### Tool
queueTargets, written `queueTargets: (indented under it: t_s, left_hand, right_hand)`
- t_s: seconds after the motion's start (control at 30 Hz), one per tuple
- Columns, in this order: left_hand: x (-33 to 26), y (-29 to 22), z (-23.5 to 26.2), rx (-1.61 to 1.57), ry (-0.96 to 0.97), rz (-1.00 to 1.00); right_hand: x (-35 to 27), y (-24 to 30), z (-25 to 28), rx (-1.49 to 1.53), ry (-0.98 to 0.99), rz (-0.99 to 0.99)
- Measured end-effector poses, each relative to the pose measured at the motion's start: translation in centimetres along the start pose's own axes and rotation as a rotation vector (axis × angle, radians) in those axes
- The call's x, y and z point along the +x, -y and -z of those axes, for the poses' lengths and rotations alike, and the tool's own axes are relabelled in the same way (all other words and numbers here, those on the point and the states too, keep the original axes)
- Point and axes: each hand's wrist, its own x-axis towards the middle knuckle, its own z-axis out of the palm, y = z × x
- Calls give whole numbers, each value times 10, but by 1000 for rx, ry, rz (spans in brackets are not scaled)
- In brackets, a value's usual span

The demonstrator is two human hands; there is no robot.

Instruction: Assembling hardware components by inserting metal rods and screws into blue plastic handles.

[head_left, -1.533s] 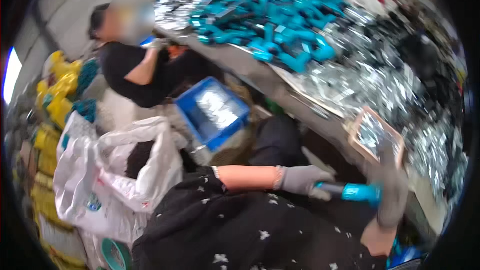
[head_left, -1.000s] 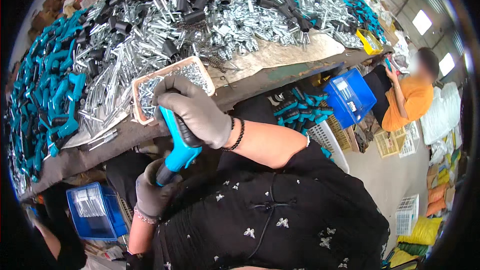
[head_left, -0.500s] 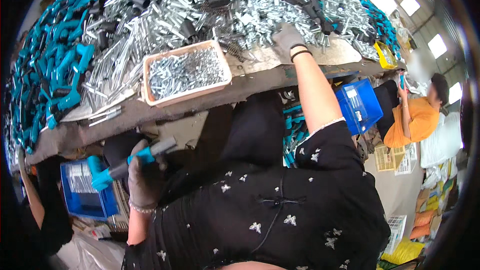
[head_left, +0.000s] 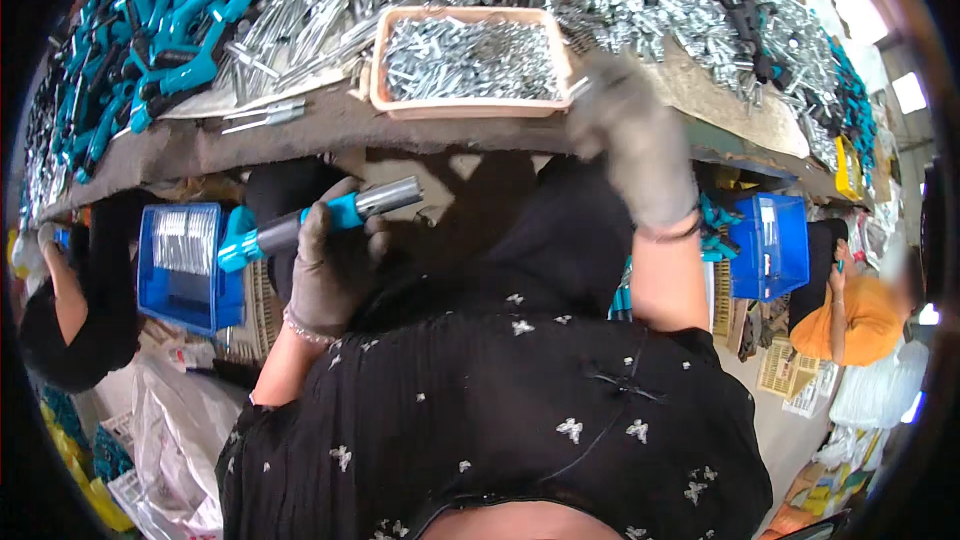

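Note:
My gloved left hand (head_left: 328, 270) is closed round a teal-and-black hand tool (head_left: 278, 236), held tilted in front of my lap. A bare silver tube (head_left: 392, 196) sticks out of its right end, and a teal angled head (head_left: 238, 240) sits at the left. My right hand (head_left: 625, 115), also gloved, is blurred just off the right end of a pale pink tray (head_left: 470, 112). Its fingers are drawn together, with a small shiny bit at their tips that is too smeared to name. Small metal pins (head_left: 470, 55) fill the tray.
Behind the tray lie heaps of metal rods (head_left: 330, 0) and small fittings (head_left: 640, 10). Teal tool bodies (head_left: 180, 30) pile at the left. Blue bins (head_left: 190, 315) stand below the table edge, one (head_left: 770, 245) at right. Other people (head_left: 850, 320) sit on both sides.
My right hand has come back from the pile of metal parts toward me, down beside the tray. The view has shifted right and down; the left hand still holds the tool.

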Motion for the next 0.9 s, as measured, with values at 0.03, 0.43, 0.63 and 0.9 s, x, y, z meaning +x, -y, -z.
queueTargets:
  t_s: [0.03, 0.43, 0.63, 0.9]
  left_hand:
    - [-1, 2, 4, -52, 81, 24]
    - [-20, -3, -12, 183, 95, -21]
    - [-24, -5, -25, 96, 41, -103]
    - [-24, 0, -13, 211, 174, -95]
  right_hand:
    - [-12, 27, -25, 563, 196, -429]
    - [-61, 7, -114, 420, 179, 186]
    - [-66, 9, -116, 793, 349, -159]
    - [-66, -1, -114, 628, 411, -151]
